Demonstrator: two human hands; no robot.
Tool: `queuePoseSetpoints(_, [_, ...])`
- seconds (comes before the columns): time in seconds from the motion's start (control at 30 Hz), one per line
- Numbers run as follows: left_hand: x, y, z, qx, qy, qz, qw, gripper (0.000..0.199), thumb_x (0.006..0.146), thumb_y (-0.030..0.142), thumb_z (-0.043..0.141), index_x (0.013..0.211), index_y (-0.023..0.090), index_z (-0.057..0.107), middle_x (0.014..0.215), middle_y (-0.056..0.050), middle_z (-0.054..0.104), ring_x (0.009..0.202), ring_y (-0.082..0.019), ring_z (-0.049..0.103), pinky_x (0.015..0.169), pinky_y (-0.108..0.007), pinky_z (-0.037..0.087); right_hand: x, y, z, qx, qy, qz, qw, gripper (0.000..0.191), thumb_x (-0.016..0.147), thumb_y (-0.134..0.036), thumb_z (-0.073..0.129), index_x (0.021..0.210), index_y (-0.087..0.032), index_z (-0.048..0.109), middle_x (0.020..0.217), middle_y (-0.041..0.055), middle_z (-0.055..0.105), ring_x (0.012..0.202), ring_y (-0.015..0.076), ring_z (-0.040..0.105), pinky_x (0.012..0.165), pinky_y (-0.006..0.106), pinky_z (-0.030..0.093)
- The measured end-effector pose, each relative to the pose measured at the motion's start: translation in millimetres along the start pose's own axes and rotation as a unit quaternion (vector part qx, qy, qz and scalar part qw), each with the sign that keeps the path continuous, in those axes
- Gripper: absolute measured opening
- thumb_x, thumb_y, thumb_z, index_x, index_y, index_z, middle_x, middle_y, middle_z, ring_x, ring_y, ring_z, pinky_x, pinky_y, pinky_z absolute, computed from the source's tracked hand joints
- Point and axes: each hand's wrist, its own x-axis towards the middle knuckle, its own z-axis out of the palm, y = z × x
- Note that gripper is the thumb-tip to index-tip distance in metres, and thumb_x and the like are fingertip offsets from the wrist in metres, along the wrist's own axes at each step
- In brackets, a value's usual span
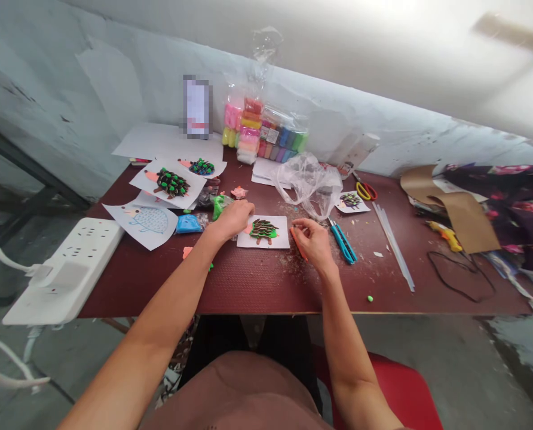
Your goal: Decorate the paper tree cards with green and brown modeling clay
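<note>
On the table lies a small white card [244,240] bearing a clay hedgehog [265,232] with a green body, dark spikes and brown feet. My left hand [235,218] is at the card's upper left corner, its fingers curled together; what they hold, if anything, is hidden. Green clay in a wrapper [220,205] sits just beside that hand. Right of the card, my right hand [314,243] has thumb and fingers pinched, with a tiny dark spot at the tips. An orange stick-like tool [299,245] lies alongside the pinching fingers; whether they grip it I cannot tell.
Finished hedgehog cards [170,182], a blue hedgehog drawing [145,220] and a blue clay packet [189,224] lie left. Clay packs [266,134] and a plastic bag [311,182] stand behind. Rightward are a teal cutter [342,242], scissors [365,190], glue sticks [394,248] and a glue gun [446,236].
</note>
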Motion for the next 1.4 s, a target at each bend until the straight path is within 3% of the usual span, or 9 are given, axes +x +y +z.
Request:
queuePoseSetpoints(0.2, [0, -1, 2.6, 0.008, 0.017, 0.005, 1.000, 0.028, 0.089, 0.006, 0.051, 0.105, 0.013, 0.074, 0.107, -0.013, 0.074, 0.101, -0.023, 0.067, 0.089, -0.031, 0.051, -10, -13, 22, 0.077, -0.031, 0.045, 0.996, 0.018, 0.078, -0.032, 0.065, 0.084, -0.018, 0.076, 0.080, 0.0039, 0.075, 0.068, 0.0165, 0.062, 0.065, 0.026, 0.046])
queuePoseSetpoints(0.43, [0, -1, 3.2, 0.009, 0.016, 0.007, 1.000, 0.026, 0.089, 0.006, 0.053, 0.103, 0.013, 0.073, 0.105, -0.012, 0.074, 0.101, -0.022, 0.067, 0.087, -0.029, 0.050, -11, -13, 28, -0.029, 0.008, 0.022, 0.999, 0.018, 0.084, -0.024, 0.062, 0.088, -0.020, 0.078, 0.088, 0.0053, 0.076, 0.077, 0.0180, 0.063, 0.075, 0.029, 0.046])
queuePoseSetpoints(0.77, [-1, 1, 1.5, 0.003, 0.014, 0.004, 1.000, 0.028, 0.088, 0.004, 0.053, 0.105, 0.013, 0.073, 0.107, -0.014, 0.074, 0.102, -0.024, 0.068, 0.088, -0.031, 0.051, -8, -16, 37, -0.063, 0.011, 0.024, 0.998, 0.014, 0.086, -0.022, 0.064, 0.087, -0.018, 0.077, 0.092, 0.0065, 0.076, 0.081, 0.0193, 0.065, 0.077, 0.029, 0.045])
queuePoseSetpoints(1.4, [-1, 1, 3.1, 0.024, 0.020, 0.002, 1.000, 0.026, 0.090, 0.007, 0.051, 0.104, 0.013, 0.073, 0.107, -0.013, 0.073, 0.100, -0.022, 0.067, 0.085, -0.029, 0.050, -7, -24, 38, -0.181, -0.032, -0.004, 0.983, 0.015, 0.090, -0.018, 0.059, 0.085, -0.019, 0.074, 0.092, 0.0061, 0.074, 0.081, 0.0188, 0.064, 0.074, 0.028, 0.041])
